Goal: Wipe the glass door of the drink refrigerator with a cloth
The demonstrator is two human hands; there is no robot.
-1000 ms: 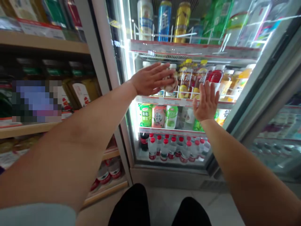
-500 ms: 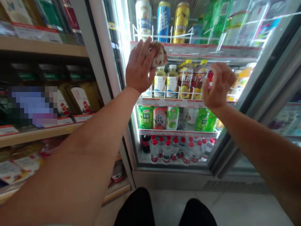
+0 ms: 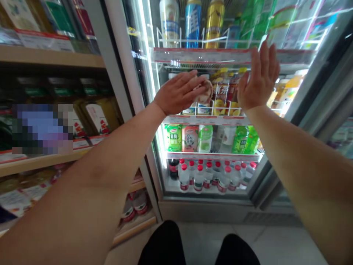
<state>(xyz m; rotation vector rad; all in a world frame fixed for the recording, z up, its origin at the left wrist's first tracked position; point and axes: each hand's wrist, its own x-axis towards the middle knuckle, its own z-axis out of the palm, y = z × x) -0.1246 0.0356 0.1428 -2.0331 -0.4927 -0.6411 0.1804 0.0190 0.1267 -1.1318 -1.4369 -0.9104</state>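
Observation:
My left hand [image 3: 179, 92] holds a crumpled, light-coloured cloth with brownish patches [image 3: 205, 91] under its fingers. Hand and cloth are in front of the drinks cooler's middle shelf, seemingly against its glass door, and hide part of the bottles behind. To the right, my right hand [image 3: 258, 79] is raised with its fingers stretched upward and holds nothing. Whether its palm touches the glass I cannot tell. Between the hands appear iced tea bottles with yellow caps [image 3: 221, 88].
Tall cans [image 3: 193, 24] stand on the cooler's upper shelf, green cartons [image 3: 173, 138] lower down, and red-capped water bottles [image 3: 198, 178] at the bottom. Left of the cooler is a wooden shelf [image 3: 52, 55] with oil-like bottles. My knees [image 3: 162, 243] show below.
My left hand has moved right and down with the cloth. The right hand has risen slightly, and its bent fingers have straightened upward.

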